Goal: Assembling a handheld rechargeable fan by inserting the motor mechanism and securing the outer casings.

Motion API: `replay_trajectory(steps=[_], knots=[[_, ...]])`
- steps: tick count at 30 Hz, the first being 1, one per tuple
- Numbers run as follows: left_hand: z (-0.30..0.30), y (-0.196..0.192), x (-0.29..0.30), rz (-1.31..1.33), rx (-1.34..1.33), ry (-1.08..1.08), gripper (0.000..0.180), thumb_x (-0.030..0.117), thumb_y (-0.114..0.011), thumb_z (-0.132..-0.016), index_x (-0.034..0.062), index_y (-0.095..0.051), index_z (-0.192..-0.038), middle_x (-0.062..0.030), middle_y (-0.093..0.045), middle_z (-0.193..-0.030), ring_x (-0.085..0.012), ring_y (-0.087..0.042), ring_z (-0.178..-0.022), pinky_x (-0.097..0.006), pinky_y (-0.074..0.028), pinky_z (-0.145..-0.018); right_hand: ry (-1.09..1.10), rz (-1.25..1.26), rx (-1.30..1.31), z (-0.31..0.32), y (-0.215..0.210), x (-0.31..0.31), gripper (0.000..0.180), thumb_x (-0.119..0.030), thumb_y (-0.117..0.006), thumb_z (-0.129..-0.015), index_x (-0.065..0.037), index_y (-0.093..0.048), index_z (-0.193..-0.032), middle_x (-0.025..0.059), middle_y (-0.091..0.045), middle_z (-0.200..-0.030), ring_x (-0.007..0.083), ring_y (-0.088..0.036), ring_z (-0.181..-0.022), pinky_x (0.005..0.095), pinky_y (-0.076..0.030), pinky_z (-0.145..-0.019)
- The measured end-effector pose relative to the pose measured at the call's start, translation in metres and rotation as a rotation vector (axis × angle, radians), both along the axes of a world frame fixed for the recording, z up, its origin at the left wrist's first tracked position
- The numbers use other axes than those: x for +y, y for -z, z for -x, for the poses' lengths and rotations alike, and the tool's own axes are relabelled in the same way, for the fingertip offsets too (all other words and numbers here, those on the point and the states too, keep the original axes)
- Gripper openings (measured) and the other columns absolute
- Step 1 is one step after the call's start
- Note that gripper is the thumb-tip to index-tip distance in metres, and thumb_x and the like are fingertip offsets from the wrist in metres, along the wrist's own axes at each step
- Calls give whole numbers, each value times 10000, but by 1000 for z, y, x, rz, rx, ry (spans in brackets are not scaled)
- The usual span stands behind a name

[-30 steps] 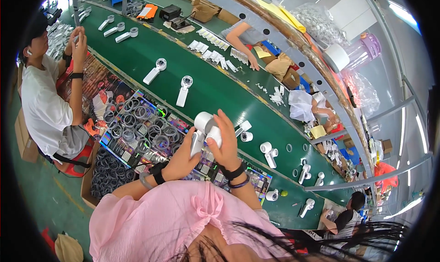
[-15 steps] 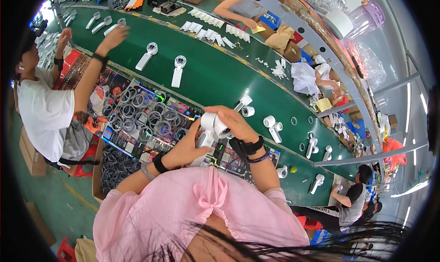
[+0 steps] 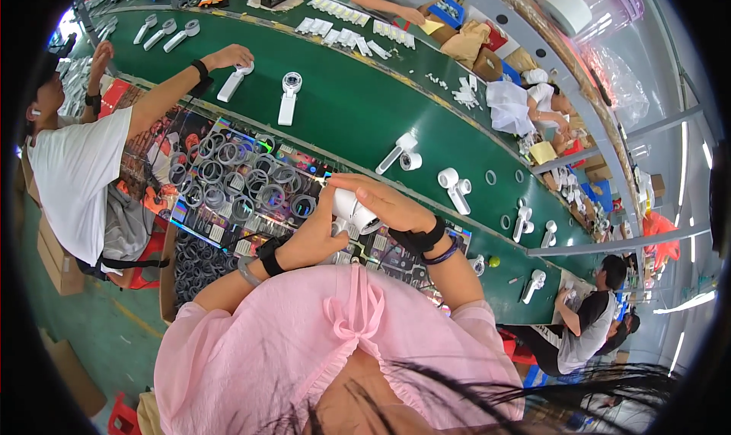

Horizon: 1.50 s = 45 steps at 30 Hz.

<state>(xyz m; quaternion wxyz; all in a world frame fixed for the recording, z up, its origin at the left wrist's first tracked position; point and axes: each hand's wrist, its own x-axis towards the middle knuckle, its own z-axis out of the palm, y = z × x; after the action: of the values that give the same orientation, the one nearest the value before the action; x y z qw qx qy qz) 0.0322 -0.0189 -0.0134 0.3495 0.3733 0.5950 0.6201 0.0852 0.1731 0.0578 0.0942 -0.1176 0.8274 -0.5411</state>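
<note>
While the green belt (image 3: 343,107) carries white handled parts past, the right hand (image 3: 377,203) lies curled over a white cylinder (image 3: 352,209), its long axis slanting down-right; the left hand (image 3: 316,241) grips it from below, above a tray of grey rings (image 3: 244,180). Brown cartons (image 3: 476,43) and a yellow sheet (image 3: 544,152) sit beyond.

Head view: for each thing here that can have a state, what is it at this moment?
White handheld device: lifted off the bench, gripped in both hands.
Left hand: closed on the device from below.
Right hand: closed over the device's top.
Grey rings: loose, spread across the tray.
White devices on the green belt: lying flat, apart.
Co-worker's hand: reaching a device on the belt.
</note>
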Motion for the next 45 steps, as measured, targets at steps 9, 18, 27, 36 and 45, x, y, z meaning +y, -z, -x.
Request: replay_trajectory(steps=[9, 18, 27, 36, 45], knots=[[-12, -8, 2, -56, -50, 81, 868, -9, -567, -737, 23, -111, -1474, -202, -351, -1342, -287, -441, -1212, -380, -383, -1010, 293, 178, -67, -10, 25, -15, 581, -475, -296, -1027, -13, -541, -1279, 125, -648, -1080, 208, -598, -978, 324, -441, -906], [-12, -2, 3, 115, -480, 172, 831, -16, -566, -771, 24, -123, -1473, -163, -409, -1289, -219, -518, -1113, -319, -505, -848, 588, -44, -62, -21, 63, -15, 599, -483, -285, -1028, 2, -616, -1141, 87, -663, -869, 163, -610, -777, 296, -474, -757], [-19, -3, 7, 208, -403, 102, 766, 23, -565, -817, 32, -165, -1469, -131, -444, -1278, -206, -477, -1167, -338, -453, -940, 721, 80, 25, -30, 86, -37, 468, -374, -421, -991, 18, -666, -912, 167, -671, -812, 259, -650, -742, 354, -490, -685], [-11, 13, 17, 283, -275, 126, 746, 56, -609, -806, -3, -234, -1448, -142, -476, -1240, -195, -519, -1106, -328, -436, -950, 723, 174, 30, -23, 131, -9, 399, -307, -429, -999, 22, -644, -928, 74, -648, -848, 151, -577, -777, 297, -463, -737], [52, 47, 49, 434, -714, 175, 426, 126, -598, -905, -11, -427, -1270, -115, -597, -1071, -209, -665, -852, -334, -601, -630, 933, 331, -241, -32, 175, 74, 475, -419, -430, -992, -8, -581, -1178, 114, -631, -1015, 205, -589, -920, 333, -477, -819]])
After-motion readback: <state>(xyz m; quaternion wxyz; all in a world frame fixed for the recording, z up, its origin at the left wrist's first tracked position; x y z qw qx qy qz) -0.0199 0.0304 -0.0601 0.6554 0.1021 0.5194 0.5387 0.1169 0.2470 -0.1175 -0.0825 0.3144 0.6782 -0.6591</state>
